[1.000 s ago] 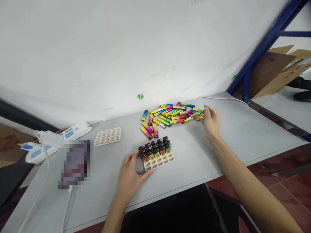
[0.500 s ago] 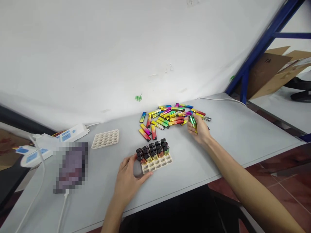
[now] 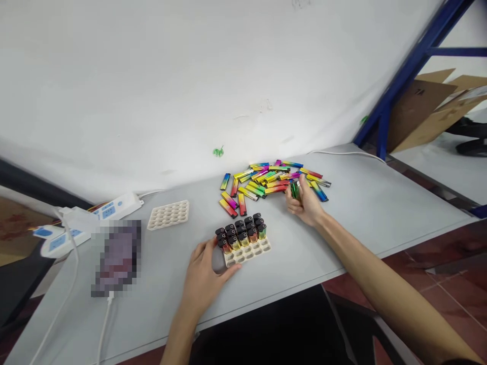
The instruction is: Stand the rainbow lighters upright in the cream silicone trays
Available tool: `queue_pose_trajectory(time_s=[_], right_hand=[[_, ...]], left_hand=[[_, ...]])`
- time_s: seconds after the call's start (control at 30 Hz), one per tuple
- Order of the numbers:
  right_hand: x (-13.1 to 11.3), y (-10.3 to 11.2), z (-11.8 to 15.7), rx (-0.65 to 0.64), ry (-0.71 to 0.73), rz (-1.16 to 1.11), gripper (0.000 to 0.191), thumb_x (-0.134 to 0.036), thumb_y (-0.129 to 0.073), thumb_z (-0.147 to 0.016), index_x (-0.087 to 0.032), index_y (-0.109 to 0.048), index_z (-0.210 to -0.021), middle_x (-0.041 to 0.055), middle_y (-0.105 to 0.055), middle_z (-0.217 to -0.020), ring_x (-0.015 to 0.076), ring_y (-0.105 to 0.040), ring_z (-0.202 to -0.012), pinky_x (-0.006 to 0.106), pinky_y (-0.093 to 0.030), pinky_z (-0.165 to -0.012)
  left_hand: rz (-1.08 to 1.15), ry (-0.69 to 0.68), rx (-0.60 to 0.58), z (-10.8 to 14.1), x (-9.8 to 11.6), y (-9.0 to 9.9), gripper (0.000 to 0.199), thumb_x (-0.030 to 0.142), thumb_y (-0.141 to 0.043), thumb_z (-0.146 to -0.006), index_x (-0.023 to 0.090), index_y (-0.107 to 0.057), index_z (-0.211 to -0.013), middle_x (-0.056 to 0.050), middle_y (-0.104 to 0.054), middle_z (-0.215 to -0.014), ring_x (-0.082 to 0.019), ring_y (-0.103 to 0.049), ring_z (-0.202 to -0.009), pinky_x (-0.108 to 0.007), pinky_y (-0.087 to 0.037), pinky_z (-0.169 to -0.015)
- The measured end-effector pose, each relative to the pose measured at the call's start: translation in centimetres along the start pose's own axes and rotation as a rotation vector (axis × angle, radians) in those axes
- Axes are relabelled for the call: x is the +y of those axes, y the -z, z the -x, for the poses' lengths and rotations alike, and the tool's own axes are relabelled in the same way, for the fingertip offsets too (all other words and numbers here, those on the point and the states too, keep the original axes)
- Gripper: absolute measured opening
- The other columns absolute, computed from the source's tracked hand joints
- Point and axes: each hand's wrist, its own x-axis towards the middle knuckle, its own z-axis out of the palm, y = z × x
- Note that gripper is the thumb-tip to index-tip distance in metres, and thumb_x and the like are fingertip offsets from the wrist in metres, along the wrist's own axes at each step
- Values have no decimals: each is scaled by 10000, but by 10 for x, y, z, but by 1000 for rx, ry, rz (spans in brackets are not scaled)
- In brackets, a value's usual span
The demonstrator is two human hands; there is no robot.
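A white tray (image 3: pixel 249 252) with oval holes stands before me, its back rows filled with several upright lighters (image 3: pixel 242 234) with black tops; the holes of its front rows show bare. My left hand (image 3: pixel 203 274) grips the tray's left end, the thumb at its front corner and the fingers at the back by the lighters. In my right hand (image 3: pixel 306 203) is a shiny green lighter (image 3: pixel 296 189), partly covered by the closed fingers. That hand is at the right front of a pile of loose rainbow-coloured lighters (image 3: pixel 262 177) by the wall.
A second white tray (image 3: pixel 168 215) lies to the left, its holes bare. Farther left are power strips (image 3: pixel 114 209), a blurred-out dark object (image 3: pixel 118 257) and a white cable (image 3: pixel 103 329). Blue rack posts (image 3: pixel 403 81) and cardboard boxes (image 3: pixel 422 109) stand at the right.
My right hand has drawn slightly left with the green lighter turned more upright in it, uncovering a blue and yellow lighter behind. My left hand keeps its place at the tray.
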Motion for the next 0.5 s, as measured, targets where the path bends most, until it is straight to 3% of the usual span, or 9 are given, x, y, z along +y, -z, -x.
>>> queue_pose_trajectory(time_s=[0.17,0.27,0.5], right_hand=[[7,3,-5,70,-15,48,623,-665,-414,-904,-215,-316,-485,-66,-207,-425,63,-142,-350,243,-94,-373],[9,3,-6,70,-21,51,576,-573,-415,-915,-216,-327,-471,-62,-211,-424,63,-133,-346,243,-85,-370],[10,3,-7,97,-15,72,524,-540,-415,-903,-228,-315,-494,-66,-200,-429,74,-112,-373,238,-97,-363]], left_hand=[[-7,8,-5,-1,-1,-1,779,656,-633,-773,202,-442,-1376,-119,-580,-1235,-347,-552,-1204,-508,-483,-987],[-23,9,-17,-1,-1,-1,799,676,-618,-775,190,-432,-1382,-132,-565,-1265,-353,-545,-1216,-515,-484,-985],[-18,-2,-10,0,0,0,794,657,-624,-782,187,-435,-1393,-127,-571,-1267,-348,-542,-1217,-520,-476,-993]])
